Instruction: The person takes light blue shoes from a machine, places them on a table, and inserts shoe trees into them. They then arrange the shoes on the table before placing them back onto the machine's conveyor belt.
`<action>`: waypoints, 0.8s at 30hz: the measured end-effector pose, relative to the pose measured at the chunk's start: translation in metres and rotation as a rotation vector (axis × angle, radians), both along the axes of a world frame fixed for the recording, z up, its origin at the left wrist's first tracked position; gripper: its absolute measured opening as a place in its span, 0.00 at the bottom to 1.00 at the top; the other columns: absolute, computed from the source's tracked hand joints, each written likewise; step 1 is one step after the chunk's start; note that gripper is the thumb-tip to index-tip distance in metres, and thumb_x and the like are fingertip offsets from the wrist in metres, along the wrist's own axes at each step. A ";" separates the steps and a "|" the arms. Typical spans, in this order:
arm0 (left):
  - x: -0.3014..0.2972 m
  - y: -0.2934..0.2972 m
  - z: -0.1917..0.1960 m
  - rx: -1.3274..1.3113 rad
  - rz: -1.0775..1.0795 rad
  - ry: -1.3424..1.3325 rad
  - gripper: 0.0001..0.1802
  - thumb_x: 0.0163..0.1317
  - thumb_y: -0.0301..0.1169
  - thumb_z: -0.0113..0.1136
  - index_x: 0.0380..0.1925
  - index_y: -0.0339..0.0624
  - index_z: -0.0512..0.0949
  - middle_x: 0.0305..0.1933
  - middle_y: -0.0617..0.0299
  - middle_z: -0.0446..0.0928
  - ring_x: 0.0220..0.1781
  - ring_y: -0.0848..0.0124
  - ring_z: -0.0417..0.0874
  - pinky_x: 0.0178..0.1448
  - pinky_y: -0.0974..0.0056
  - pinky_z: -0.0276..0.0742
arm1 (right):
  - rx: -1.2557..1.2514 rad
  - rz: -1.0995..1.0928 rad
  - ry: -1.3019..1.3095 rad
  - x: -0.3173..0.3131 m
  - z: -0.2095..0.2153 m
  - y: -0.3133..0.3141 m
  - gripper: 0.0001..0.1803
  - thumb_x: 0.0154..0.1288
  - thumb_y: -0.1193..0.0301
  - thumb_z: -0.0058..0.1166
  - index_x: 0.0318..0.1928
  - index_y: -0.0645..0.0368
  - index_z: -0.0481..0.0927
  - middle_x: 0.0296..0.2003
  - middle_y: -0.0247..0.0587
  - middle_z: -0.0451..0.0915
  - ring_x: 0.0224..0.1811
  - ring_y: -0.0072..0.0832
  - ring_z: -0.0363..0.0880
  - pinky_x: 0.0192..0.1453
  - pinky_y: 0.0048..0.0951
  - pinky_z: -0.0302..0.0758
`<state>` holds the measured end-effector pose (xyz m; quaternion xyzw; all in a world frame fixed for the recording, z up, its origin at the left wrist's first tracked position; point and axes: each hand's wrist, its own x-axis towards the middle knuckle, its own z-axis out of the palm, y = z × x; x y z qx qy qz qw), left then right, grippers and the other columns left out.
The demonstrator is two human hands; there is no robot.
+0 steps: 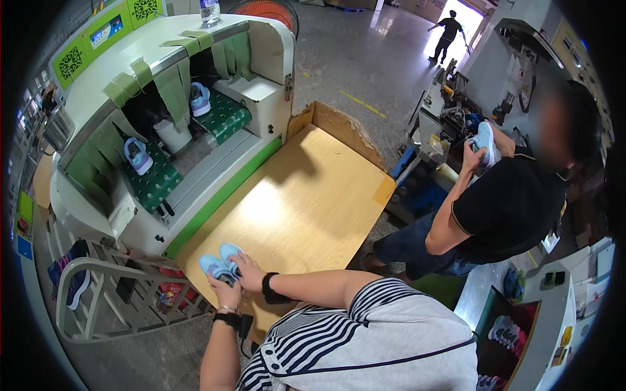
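At the near left corner of the wooden table, a pair of light blue sneakers sits side by side, toes pointing away from me. My left hand (225, 294) grips the heel end of the left sneaker (213, 266). Closed about the back part of the right sneaker (230, 251) is my right hand (248, 272). My fingers partly cover both shoes, and black bands circle both wrists. Inside the white and green machine ahead, one light blue shoe (137, 156) lies on the left green studded belt, and another (199, 100) on the right one.
The wooden table (313, 189) has a cardboard edge at its far end. A grey metal rack (91, 264) holding a dark shoe (78, 277) stands at left. To my right, a co-worker (508, 202) holds a light blue shoe (484, 142) by another machine. More shoes (505, 331) fill a lower-right compartment.
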<state>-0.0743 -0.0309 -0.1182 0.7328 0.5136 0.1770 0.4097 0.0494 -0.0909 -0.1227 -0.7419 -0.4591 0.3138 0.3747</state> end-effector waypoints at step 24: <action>-0.002 -0.051 0.062 0.509 -0.404 0.068 0.36 0.55 0.35 0.63 0.65 0.41 0.66 0.36 0.43 0.79 0.39 0.45 0.77 0.48 0.47 0.68 | 0.184 0.236 -0.350 0.003 0.020 -0.040 0.20 0.68 0.66 0.49 0.57 0.60 0.72 0.58 0.49 0.73 0.61 0.47 0.69 0.62 0.49 0.65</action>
